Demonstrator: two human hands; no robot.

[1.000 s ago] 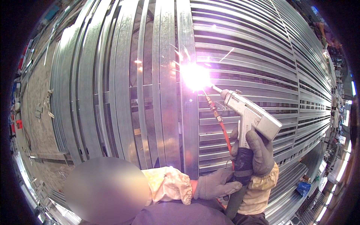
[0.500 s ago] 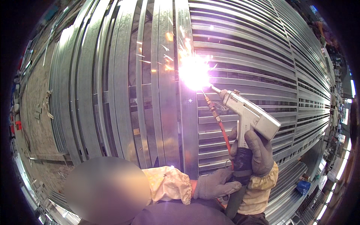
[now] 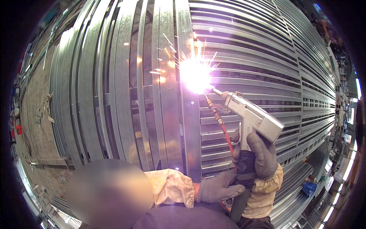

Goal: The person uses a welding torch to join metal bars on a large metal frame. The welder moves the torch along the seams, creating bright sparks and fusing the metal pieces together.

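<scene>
A silver welding gun [image 3: 254, 119] is gripped by my gloved right hand [image 3: 263, 154], fingers wrapped round its handle. Its nozzle points up and left at a glaring white weld spot [image 3: 195, 75] on a metal bar [image 3: 190, 133], and sparks fly off it. The glare hides the joint itself. Beside the nozzle runs a thin wire guide [image 3: 214, 110] with brass fittings and a red hose [image 3: 227, 141]. My gloved left hand [image 3: 217, 187] is closed about the black-wrapped cable [image 3: 241, 198] just below the handle.
Long flat metal bars [image 3: 122, 84] lie side by side on the left, with gaps between. To the right spreads a grid of slats [image 3: 259, 61]. A blue object [image 3: 309, 188] sits at the lower right. A blurred patch [image 3: 108, 194] hides the lower left.
The gun's nozzle and the bright weld spot have shifted very slightly left. The spark pattern differs. Both hands keep their holds.
</scene>
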